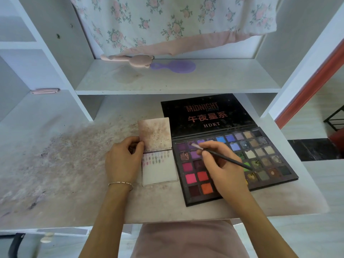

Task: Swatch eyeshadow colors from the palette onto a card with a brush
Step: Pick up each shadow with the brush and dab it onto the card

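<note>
A large black eyeshadow palette [260, 155] lies open on the desk, its lid [204, 116] flat behind it. Several coloured pans fill it. My right hand [221, 170] grips a thin black brush [229, 159]; its pale tip rests on a purple pan in the palette's top-left corner. Left of the palette lies a small white card pad [162, 172] with rows of small colour swatches near its top. Its stained cover [155, 134] is flipped up. My left hand [123, 159] pinches the pad's left edge by the fold.
The white desk top [65, 161] is smeared with pink and dark powder. A shelf above holds a pink hairbrush [128, 59] and a purple brush [175, 66]. Floral cloth [167, 21] hangs at the back. White uprights flank the desk.
</note>
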The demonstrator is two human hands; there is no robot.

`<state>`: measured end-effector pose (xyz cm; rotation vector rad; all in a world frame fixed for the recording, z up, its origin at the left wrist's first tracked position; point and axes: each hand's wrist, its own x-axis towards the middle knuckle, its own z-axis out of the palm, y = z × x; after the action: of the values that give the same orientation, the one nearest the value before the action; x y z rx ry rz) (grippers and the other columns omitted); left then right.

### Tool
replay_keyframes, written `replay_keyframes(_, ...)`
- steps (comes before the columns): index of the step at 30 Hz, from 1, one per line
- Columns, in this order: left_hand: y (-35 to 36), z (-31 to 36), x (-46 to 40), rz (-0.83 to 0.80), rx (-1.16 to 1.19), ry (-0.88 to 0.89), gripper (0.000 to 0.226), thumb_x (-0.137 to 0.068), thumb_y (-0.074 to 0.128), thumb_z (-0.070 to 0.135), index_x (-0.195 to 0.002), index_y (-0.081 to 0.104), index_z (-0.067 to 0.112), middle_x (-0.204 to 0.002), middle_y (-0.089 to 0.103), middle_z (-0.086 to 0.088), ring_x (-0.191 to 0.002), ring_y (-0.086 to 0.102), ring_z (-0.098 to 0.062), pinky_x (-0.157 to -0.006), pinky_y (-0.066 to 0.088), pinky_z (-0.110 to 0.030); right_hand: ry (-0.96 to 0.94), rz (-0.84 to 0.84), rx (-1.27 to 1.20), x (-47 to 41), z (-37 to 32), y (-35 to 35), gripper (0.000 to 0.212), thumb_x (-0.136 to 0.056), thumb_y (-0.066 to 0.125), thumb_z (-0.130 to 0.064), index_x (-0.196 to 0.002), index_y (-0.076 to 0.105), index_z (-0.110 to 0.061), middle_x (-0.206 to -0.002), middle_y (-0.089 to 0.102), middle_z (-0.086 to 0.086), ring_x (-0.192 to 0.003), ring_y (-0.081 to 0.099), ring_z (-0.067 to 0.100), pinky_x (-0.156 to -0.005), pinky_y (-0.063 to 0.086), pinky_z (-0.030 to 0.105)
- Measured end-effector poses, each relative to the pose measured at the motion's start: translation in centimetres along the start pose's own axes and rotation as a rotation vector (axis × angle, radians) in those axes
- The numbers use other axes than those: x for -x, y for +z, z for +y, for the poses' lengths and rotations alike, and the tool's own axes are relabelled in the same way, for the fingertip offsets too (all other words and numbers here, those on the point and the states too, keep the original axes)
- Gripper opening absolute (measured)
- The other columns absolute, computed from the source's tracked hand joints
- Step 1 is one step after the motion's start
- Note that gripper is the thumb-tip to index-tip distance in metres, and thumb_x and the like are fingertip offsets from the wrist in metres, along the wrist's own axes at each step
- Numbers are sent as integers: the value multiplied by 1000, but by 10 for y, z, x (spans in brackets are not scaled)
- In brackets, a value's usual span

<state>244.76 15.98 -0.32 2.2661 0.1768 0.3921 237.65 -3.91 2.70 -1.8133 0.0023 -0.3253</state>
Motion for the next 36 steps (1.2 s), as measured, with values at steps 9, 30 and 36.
replay_keyframes(9,-1,0,1,-2,-4,0,14,-83,60,23,-94,69,21,-74,58,13,-65,49,-2,-56,32,-13,23,273,79,2,18,-52,29,-87,50,-2,-80,55,-31,-73,61,-5,-65,59,-1,-57,48,9)
replay_keyframes(30,-2,6,3,-26,-23,-2,16,-84,59,20,-96,69,16,-90,69,-8,-81,57,-22,-73,42,-31,17,427,521,-5,46,-108,14,-94,46,-14,-81,46,-19,-62,49,-13,-64,51,-17,-54,38,0)
replay_keyframes(36,-2,7,3,-30,-24,-14,15,-84,59,19,-96,68,16,-90,69,-8,-78,54,-18,-74,42,-32,15,383,545,-7,46,-108,27,-93,45,-12,-70,42,-26,-57,48,-6,-52,48,5,-50,38,4)
